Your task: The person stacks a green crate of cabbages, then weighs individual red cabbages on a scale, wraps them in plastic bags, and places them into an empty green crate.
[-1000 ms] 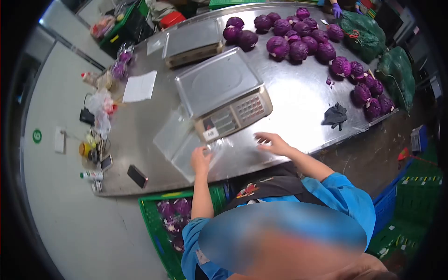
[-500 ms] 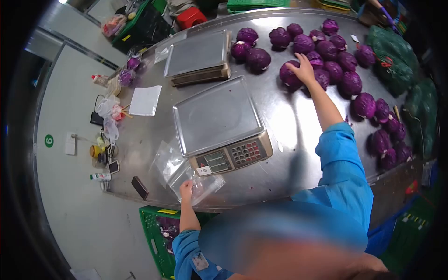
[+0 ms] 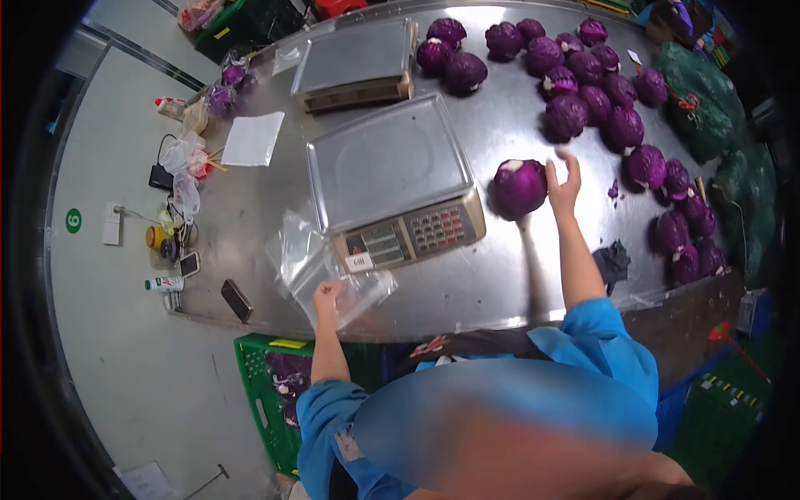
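Purple, round and veiny, the cabbage (image 3: 520, 188) sits on smooth steel table (image 3: 450, 300) between the boxy scale (image 3: 390, 171) and our R hand (image 3: 562, 171), arm fwd, fingers part-open, contact unclear, while we pinch crinkly clear bags (image 3: 362, 296) w/ our L hand (image 3: 327, 293), fingers curled shut.

Person's upper body (image 3: 508, 425) blurred, red container (image 3: 340, 6) cut off at top, scale display (image 3: 384, 243) unreadable
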Action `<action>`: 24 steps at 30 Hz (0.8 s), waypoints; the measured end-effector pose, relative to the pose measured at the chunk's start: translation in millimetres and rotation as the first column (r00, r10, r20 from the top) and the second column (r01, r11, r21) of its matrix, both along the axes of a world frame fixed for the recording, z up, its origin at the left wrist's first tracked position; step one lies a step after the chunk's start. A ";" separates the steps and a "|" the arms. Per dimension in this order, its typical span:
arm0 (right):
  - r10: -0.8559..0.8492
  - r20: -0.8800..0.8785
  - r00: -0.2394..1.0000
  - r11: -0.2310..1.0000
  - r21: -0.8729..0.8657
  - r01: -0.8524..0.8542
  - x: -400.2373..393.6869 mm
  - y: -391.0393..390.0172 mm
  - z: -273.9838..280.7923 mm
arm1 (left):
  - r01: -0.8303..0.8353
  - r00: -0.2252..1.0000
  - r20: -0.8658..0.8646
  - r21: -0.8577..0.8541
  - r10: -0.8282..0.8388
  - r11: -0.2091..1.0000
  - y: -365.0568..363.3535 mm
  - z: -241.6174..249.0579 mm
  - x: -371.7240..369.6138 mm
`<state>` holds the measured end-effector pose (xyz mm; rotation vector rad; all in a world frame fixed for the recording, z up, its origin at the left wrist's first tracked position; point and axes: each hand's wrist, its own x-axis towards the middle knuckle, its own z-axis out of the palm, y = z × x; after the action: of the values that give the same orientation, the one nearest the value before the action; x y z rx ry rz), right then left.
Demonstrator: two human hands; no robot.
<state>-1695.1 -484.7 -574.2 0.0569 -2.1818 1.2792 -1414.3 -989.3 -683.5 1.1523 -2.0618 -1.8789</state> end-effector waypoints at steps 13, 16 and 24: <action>0.480 0.402 0.780 0.673 0.402 -0.621 198.7 -94.9 11.5 | 0.157 0.985 -0.034 -0.271 -0.172 0.950 12.1 57.3 25.2; 0.589 0.588 0.554 0.733 -0.102 -0.672 220.6 -158.3 47.0 | 0.143 0.960 -0.190 -0.306 -0.207 0.941 64.6 113.2 26.2; 0.569 0.467 0.677 0.816 -0.219 -0.534 225.4 -219.6 6.9 | 0.438 0.846 0.162 -0.755 -0.508 0.488 36.0 168.6 17.8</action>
<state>-1469.7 -704.4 -567.3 0.4317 -2.6990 1.8791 -1396.5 -953.3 -514.9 0.2678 -2.8648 -0.8364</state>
